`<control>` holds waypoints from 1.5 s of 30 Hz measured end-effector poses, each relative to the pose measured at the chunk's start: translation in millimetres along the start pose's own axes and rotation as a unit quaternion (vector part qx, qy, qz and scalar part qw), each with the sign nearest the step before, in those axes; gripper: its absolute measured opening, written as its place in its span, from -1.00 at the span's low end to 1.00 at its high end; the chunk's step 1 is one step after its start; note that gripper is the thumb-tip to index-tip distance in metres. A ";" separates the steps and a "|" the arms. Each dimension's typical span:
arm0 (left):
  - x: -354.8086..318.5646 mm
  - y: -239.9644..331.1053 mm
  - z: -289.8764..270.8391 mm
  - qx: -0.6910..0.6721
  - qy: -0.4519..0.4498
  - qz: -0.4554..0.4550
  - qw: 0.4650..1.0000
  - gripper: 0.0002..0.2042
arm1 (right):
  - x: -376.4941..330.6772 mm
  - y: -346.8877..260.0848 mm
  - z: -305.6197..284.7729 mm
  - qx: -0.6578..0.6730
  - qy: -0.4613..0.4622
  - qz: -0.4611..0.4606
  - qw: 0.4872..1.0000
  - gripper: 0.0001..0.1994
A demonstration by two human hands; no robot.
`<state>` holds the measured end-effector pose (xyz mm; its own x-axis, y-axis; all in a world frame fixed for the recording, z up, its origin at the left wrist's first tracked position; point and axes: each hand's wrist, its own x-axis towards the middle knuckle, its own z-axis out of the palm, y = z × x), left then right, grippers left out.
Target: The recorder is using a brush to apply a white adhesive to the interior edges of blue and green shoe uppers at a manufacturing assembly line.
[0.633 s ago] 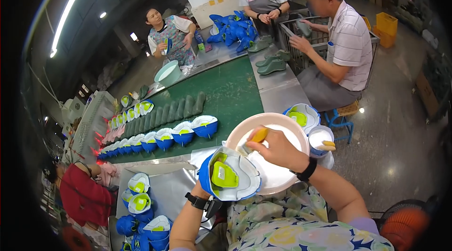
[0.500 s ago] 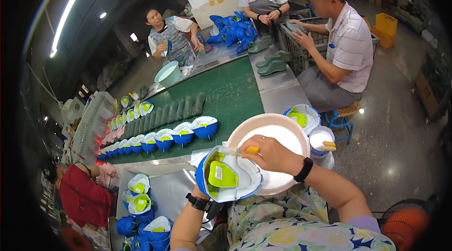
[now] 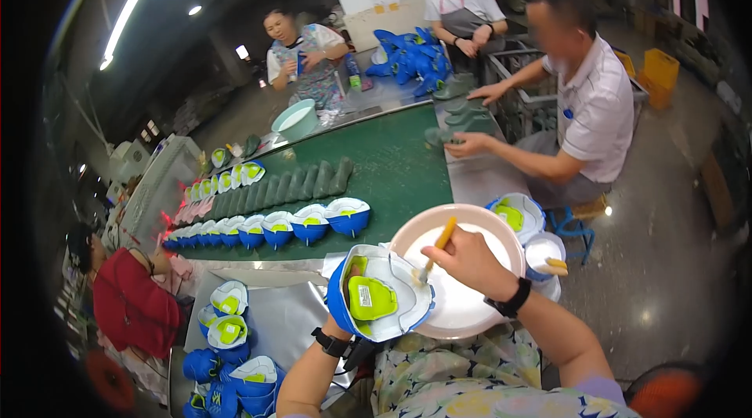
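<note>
My left hand [image 3: 338,329] grips a blue shoe upper [image 3: 401,310] from below, its white lining and lime-green tongue facing up. Most of those fingers are hidden behind the upper. In my right hand [image 3: 473,264] is a brush [image 3: 445,235] with a yellow handle. Its bristles touch the white lining along the upper's right side. Just behind and right of the upper stands a pale pink basin [image 3: 410,224] holding white liquid [image 3: 462,310].
On the green conveyor belt [image 3: 392,148] are rows of blue uppers [image 3: 348,217] and dark shoe lasts [image 3: 321,179]. More uppers [image 3: 254,387] lie in a metal tray at left. A small white pot [image 3: 544,250] stands right of the basin. Co-workers are around the belt.
The brush in my right hand has swung upright, its bristles now against the lining. At the far right, a co-worker has moved a dark shoe last onto the belt's edge.
</note>
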<state>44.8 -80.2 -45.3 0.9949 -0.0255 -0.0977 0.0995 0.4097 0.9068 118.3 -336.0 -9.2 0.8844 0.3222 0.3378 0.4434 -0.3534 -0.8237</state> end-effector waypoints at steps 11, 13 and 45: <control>86.6 -33.2 -121.9 0.035 0.182 0.104 0.977 -0.93 | -35.2 45.8 -11.0 0.166 0.003 0.129 0.978 -0.75; 98.3 -18.7 -144.4 0.049 0.129 0.070 0.988 -0.89 | -44.0 47.6 -6.5 0.210 -0.017 0.152 0.966 -0.78; 252.6 -96.5 -278.1 -0.243 0.391 0.067 0.885 -0.61 | -92.6 73.7 16.1 0.134 0.071 0.250 0.956 -0.91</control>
<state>281.8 127.4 -271.6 0.6621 0.6147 -0.4287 -0.2277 0.7100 0.6664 66.7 -377.8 -108.5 0.9953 0.0433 -0.0862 -0.0766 -0.1888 -0.9790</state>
